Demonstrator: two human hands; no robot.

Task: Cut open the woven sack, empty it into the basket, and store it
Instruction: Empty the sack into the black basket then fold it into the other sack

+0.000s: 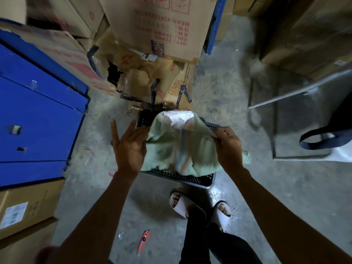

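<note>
Concrete floor [238, 187], stacked cardboard boxes [160, 29] and blue shelving [38, 115] crowding the aisle. One pale green woven sack [171, 147] hung over one black basket [190, 178]. Right hand [227, 147] pinched its edge; left hand [127, 147] beside it, fingers spread wide. One orange cutter [143, 242] lay on floor.

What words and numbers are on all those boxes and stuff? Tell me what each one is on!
"QTY : 72 PCS", upside down in red, on the big cardboard box at the top.
"COL", "N W", "G W", "MEAS" below it on the same box; their values are too blurred to read.
Purple sticker on that box: too blurred.
Red print on the torn box at left: unreadable.
White label on the lower-left box: too small.
Paper label on the woven sack: too small.
</note>
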